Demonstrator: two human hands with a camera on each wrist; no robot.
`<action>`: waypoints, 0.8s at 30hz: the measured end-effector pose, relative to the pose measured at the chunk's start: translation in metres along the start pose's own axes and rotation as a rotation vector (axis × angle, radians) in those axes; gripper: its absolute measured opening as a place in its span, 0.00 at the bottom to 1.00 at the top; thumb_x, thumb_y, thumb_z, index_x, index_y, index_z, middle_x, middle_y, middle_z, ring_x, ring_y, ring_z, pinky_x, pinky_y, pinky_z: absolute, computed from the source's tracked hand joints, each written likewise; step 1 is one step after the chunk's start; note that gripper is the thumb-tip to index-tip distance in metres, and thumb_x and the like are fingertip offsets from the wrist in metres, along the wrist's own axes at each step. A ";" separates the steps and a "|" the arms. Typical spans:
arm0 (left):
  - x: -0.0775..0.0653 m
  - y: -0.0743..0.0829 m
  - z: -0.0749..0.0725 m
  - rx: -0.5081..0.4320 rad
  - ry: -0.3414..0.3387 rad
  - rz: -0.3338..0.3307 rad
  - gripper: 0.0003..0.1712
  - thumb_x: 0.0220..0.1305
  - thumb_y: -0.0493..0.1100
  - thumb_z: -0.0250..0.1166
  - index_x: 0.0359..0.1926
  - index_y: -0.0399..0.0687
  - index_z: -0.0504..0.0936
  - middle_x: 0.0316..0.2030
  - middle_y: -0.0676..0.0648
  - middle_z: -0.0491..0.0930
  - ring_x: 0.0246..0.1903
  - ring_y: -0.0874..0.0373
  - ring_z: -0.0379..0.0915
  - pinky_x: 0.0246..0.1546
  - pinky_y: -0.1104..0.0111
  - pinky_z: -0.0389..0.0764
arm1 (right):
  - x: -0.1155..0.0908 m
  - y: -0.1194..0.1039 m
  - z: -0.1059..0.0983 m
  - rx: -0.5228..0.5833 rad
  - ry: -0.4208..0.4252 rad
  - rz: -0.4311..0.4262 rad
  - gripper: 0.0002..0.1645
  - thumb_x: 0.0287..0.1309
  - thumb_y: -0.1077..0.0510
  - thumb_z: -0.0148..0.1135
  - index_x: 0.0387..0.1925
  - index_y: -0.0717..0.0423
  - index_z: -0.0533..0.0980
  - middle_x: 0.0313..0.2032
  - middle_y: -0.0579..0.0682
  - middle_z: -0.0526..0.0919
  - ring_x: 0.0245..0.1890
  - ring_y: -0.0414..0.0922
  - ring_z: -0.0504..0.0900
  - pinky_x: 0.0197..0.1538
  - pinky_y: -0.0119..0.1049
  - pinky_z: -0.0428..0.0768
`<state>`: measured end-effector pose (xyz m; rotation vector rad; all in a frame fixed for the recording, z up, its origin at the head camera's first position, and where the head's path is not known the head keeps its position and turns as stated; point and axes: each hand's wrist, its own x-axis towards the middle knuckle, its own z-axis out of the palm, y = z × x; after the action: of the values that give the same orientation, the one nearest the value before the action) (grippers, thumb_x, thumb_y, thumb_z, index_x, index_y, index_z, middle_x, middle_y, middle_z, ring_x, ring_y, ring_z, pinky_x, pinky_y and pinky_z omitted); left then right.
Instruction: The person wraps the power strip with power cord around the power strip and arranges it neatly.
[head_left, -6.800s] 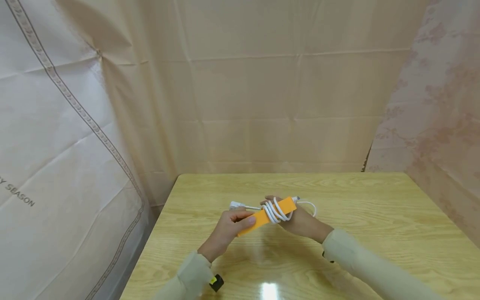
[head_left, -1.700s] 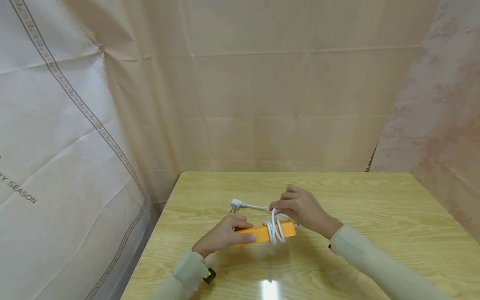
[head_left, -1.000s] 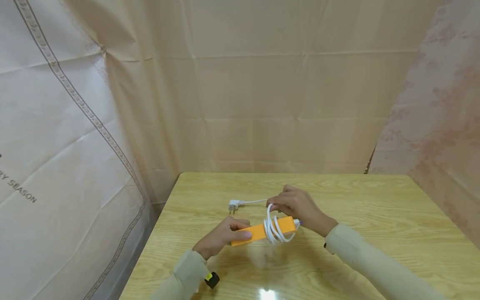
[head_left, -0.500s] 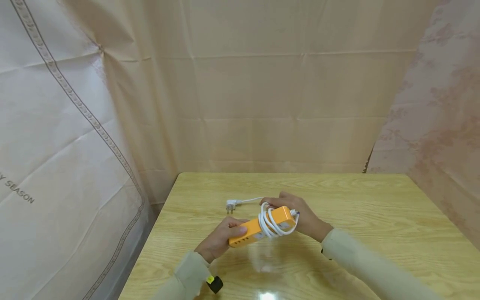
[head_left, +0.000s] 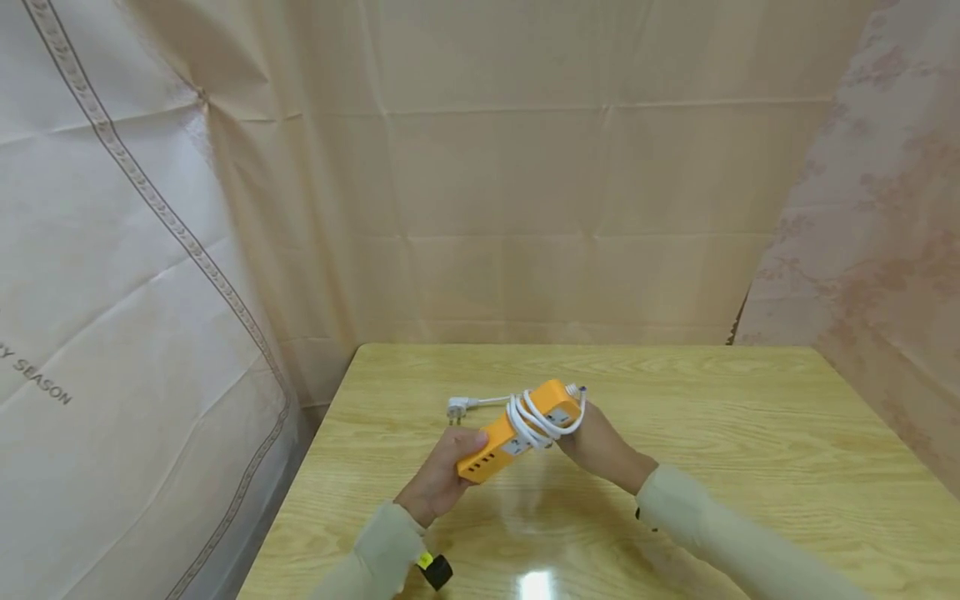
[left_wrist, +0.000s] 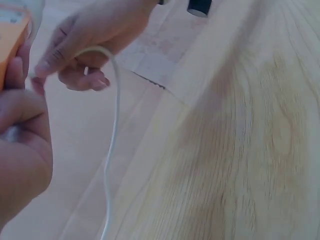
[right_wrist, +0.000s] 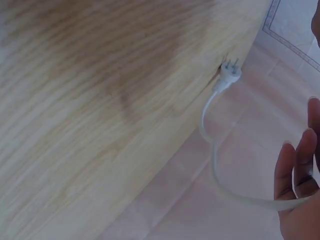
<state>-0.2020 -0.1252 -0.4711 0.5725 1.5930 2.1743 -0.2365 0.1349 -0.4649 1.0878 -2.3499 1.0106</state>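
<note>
An orange power strip (head_left: 498,431) with white sockets and small dark slots on its side is held above the table, tilted up to the right. My left hand (head_left: 441,473) grips its lower left end, thumb on top. Several turns of white power cord (head_left: 528,423) wrap its right half. Behind the right end is my right hand (head_left: 602,450), its fingers mostly hidden in the head view. The left wrist view shows this right hand (left_wrist: 100,32) pinching the cord, whose free length (left_wrist: 116,110) hangs down. A white plug (head_left: 457,407) ends the cord, left of the strip.
A wood-grain table (head_left: 720,400) lies under both hands. Beige cloth (head_left: 480,208) hangs behind it, with pale printed cloth (head_left: 150,350) at left and patterned cloth (head_left: 885,250) at right. A small black device (head_left: 437,572) sits at the left wrist.
The cord held raised above the strip now lies around it. The strip has tilted more steeply and turned its sockets toward the head camera. My right hand has moved behind it; the plug has shifted slightly left.
</note>
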 end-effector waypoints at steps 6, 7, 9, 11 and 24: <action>0.005 0.003 0.005 -0.183 0.153 0.024 0.15 0.73 0.53 0.58 0.45 0.50 0.85 0.35 0.50 0.80 0.23 0.64 0.68 0.18 0.76 0.64 | 0.003 -0.001 0.005 -0.053 -0.073 -0.061 0.06 0.69 0.65 0.64 0.37 0.50 0.82 0.23 0.35 0.75 0.23 0.28 0.67 0.26 0.28 0.71; 0.007 0.004 0.006 -0.190 0.188 0.029 0.16 0.73 0.53 0.59 0.45 0.49 0.85 0.34 0.50 0.80 0.22 0.64 0.67 0.17 0.76 0.63 | 0.002 -0.001 0.006 -0.046 -0.088 -0.057 0.05 0.70 0.63 0.63 0.41 0.51 0.83 0.23 0.35 0.75 0.23 0.28 0.67 0.26 0.28 0.71; 0.010 0.004 0.007 -0.170 0.268 0.024 0.16 0.72 0.54 0.61 0.42 0.48 0.86 0.32 0.50 0.80 0.21 0.64 0.66 0.16 0.76 0.61 | 0.001 -0.002 0.007 -0.044 -0.120 -0.036 0.07 0.72 0.58 0.62 0.46 0.51 0.84 0.23 0.35 0.75 0.23 0.29 0.68 0.26 0.28 0.72; 0.013 0.004 0.008 -0.089 0.338 0.010 0.16 0.71 0.54 0.64 0.37 0.46 0.87 0.28 0.50 0.79 0.19 0.64 0.64 0.16 0.75 0.60 | -0.002 -0.002 0.008 -0.049 -0.154 -0.005 0.11 0.75 0.55 0.59 0.51 0.52 0.84 0.23 0.34 0.75 0.24 0.29 0.69 0.28 0.29 0.74; 0.018 -0.003 0.010 0.279 0.600 -0.032 0.24 0.62 0.58 0.74 0.32 0.39 0.89 0.22 0.55 0.75 0.22 0.62 0.63 0.23 0.71 0.63 | -0.010 0.001 0.017 -0.156 -0.266 -0.070 0.06 0.72 0.58 0.62 0.36 0.51 0.82 0.23 0.33 0.69 0.24 0.31 0.65 0.32 0.31 0.71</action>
<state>-0.2123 -0.1068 -0.4697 -0.0563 2.2086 2.2378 -0.2307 0.1281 -0.4826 1.3004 -2.5263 0.6794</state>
